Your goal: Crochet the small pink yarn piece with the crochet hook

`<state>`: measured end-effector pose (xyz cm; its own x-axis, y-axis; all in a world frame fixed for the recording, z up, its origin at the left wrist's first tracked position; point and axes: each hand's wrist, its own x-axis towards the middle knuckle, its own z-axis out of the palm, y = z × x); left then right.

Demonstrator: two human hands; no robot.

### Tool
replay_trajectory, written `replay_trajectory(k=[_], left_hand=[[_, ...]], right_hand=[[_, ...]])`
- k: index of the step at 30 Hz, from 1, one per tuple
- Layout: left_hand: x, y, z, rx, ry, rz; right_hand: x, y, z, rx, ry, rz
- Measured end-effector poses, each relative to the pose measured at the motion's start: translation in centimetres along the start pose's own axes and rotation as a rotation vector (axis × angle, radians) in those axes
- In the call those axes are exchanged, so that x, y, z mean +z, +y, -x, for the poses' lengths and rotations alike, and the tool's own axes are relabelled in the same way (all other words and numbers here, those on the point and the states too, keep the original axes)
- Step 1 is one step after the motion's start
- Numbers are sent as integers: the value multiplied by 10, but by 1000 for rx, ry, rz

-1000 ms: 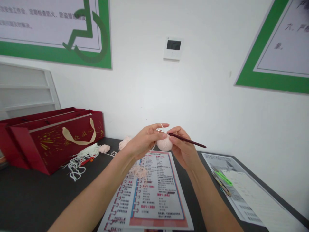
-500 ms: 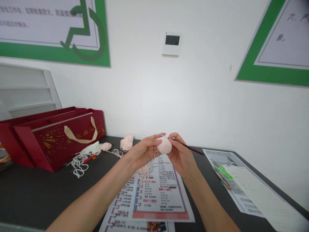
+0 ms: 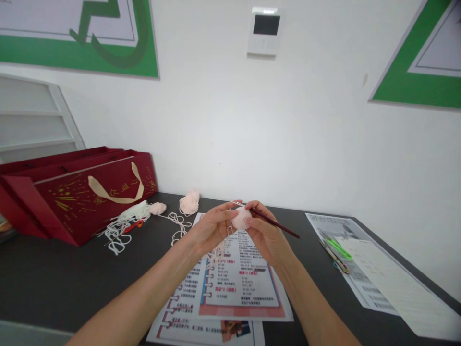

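One pale crochet piece, gripped both sides.
Left hand pinches it, likely steadying; right hand grips it plus hook; printed sheet lies below piece, presumably for reading.

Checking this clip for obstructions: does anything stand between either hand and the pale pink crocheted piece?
Nothing visible does: the left hand and right hand both touch the pale pink crocheted piece, and the crochet hook sits in the right hand's grip.

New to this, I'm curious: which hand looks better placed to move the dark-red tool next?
Probably the right hand: it grips the dark-red tool, while the left hand pinches the pale rounded piece.
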<state>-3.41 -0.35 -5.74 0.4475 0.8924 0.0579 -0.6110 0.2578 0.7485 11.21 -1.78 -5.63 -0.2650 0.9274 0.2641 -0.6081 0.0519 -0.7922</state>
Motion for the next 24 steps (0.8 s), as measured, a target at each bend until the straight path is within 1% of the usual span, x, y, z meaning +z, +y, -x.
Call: replay_trajectory(k=[8,14,21,24], left_hand=[[-13,-7,-1,-16,-19,25],[-15,-8,-2,-37,-15,55],[-15,-10,-4,-25,-16,53],[-16,-10,-4,-45,1,64]], right_hand=[[-1,7,0,-4,16,56],[-4,8,-1,10,-14,49],[-3,9,-1,-21,23,117],[-5,8,-1,-12,-8,111]])
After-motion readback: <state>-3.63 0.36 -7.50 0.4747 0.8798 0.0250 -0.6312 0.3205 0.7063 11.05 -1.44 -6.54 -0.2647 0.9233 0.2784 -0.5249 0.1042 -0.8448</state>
